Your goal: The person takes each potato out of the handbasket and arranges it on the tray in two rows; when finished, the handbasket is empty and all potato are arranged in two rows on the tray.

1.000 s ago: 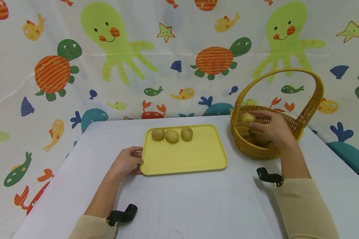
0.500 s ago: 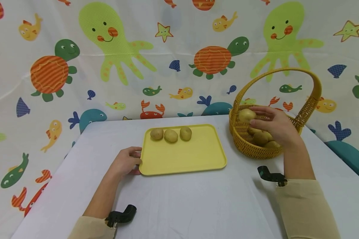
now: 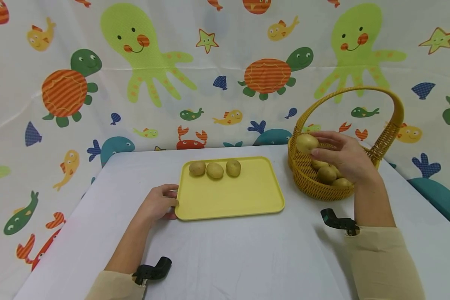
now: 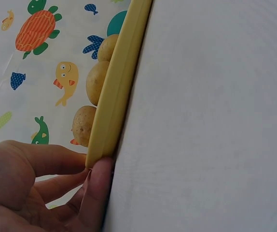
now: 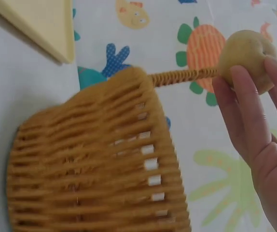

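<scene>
My right hand [image 3: 346,156] pinches a potato [image 3: 306,143] between thumb and fingertips, over the left side of the wicker basket [image 3: 303,179]. In the right wrist view that potato [image 5: 244,50] shows raised above the basket rim. More potatoes [image 3: 327,175] lie inside the basket, partly hidden by the hand. On the left, my left hand [image 3: 159,203] grips the left edge of a yellow tray [image 3: 228,196]; the left wrist view has the thumb and fingers at the tray wall [image 4: 112,111]. Three potatoes [image 3: 215,170] sit in a row along the tray's back edge.
The basket's tall arched handle [image 3: 360,88] rises above the right hand. A white cloth covers the table [image 3: 247,254], and behind it hangs a curtain [image 3: 225,41] printed with sea animals.
The right hand has lifted the potato slightly up and to the left, from inside the basket to rim height. Potatoes below are more visible. The left hand stays at the tray.
</scene>
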The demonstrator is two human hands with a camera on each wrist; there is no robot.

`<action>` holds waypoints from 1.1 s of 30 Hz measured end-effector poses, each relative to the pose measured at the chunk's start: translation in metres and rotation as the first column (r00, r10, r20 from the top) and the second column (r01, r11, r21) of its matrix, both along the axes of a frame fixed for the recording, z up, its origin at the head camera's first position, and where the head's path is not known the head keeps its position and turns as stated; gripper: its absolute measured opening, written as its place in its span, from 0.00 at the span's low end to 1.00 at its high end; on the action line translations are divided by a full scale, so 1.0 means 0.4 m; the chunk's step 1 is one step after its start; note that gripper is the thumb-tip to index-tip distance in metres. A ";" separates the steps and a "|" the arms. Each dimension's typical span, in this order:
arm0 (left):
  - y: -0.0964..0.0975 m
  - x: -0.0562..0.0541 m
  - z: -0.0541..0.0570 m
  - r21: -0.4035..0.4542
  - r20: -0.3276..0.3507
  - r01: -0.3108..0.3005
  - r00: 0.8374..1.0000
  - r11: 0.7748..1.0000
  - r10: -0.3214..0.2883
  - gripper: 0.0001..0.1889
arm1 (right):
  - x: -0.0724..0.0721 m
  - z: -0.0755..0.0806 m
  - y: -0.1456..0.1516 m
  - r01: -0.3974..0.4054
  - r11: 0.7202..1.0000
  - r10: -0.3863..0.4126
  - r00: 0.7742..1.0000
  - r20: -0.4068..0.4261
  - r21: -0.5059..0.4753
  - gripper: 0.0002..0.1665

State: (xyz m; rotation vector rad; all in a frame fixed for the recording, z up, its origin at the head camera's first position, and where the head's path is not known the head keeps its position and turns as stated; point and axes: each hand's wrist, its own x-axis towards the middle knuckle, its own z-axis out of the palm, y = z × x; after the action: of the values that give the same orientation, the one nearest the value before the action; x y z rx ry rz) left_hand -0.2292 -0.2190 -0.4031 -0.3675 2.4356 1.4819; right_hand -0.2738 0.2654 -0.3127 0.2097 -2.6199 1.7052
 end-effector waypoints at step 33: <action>0.007 -0.013 -0.003 0.008 0.019 -0.017 1.000 1.000 0.017 0.31 | -0.095 -0.058 -0.227 -0.187 0.945 0.184 0.982 -0.037 -0.269 0.32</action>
State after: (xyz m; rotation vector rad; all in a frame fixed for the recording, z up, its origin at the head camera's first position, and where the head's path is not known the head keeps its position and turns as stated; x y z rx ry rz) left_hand -0.2344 -0.2162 -0.4044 -0.3999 2.4165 1.4879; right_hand -0.3117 0.1745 -0.3361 0.4722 -2.3869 2.0906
